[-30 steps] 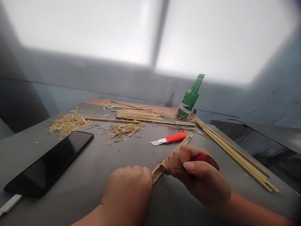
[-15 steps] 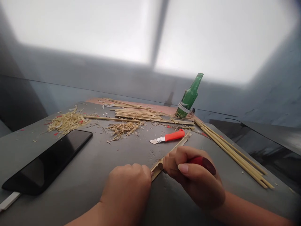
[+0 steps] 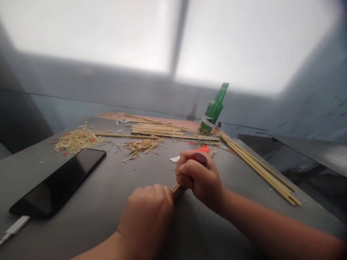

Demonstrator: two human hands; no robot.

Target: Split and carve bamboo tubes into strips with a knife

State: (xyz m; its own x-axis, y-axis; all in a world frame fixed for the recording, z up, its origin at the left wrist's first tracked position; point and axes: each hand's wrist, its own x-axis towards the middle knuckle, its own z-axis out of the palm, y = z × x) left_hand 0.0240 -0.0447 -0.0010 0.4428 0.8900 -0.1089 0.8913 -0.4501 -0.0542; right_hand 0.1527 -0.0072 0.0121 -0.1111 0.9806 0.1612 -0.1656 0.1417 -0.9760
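My left hand (image 3: 148,213) is closed in a fist around the near end of a split bamboo strip (image 3: 176,191), pressing it to the grey table. Wrapped in my right hand (image 3: 200,178) is a tool with a dark red handle (image 3: 200,158); its handle end points up and its working end is hidden behind the fingers, down at the strip. The strip's far end shows past my right hand. Just behind that hand lies an orange-red utility knife (image 3: 203,148), mostly covered, with its blade tip poking out to the left.
A black phone (image 3: 58,184) with a white cable lies at left. Piles of shavings (image 3: 77,141) and several bamboo sticks (image 3: 154,130) are spread behind. A green bottle (image 3: 215,112) leans at the back; longer sticks (image 3: 260,169) lie along the right edge.
My right hand has moved left and a little away from me with the red-handled tool, tipping its handle more upright and covering most of the utility knife. My left hand stays put.
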